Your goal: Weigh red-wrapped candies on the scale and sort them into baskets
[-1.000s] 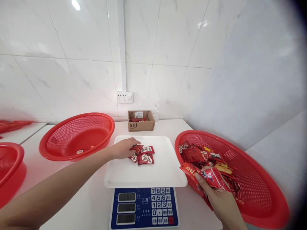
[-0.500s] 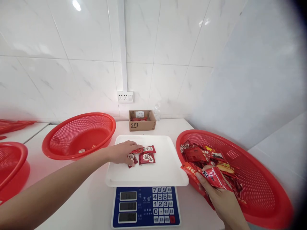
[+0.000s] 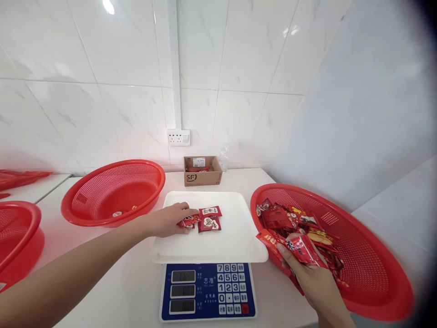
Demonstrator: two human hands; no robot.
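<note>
Pinches red packets [image 3: 189, 221] in the left hand [image 3: 167, 220] at the white scale tray [image 3: 215, 248], beside two maroon packets [image 3: 209, 223]; grips red sachets [image 3: 305, 252] in the right hand [image 3: 310, 275] at the red basket's [image 3: 372, 264] near side

Illumination is bright and diffuse. Glare spots appear high on the tiled wall [image 3: 232, 54]; a faint, soft shadow falls at its left. Wide-angle distortion stretches the right-hand basket [image 3: 370, 269]. The right edge darkens to black. Large lettering on the packets [image 3: 209, 224] is legible; display [image 3: 182, 290] digits are faint.
</note>
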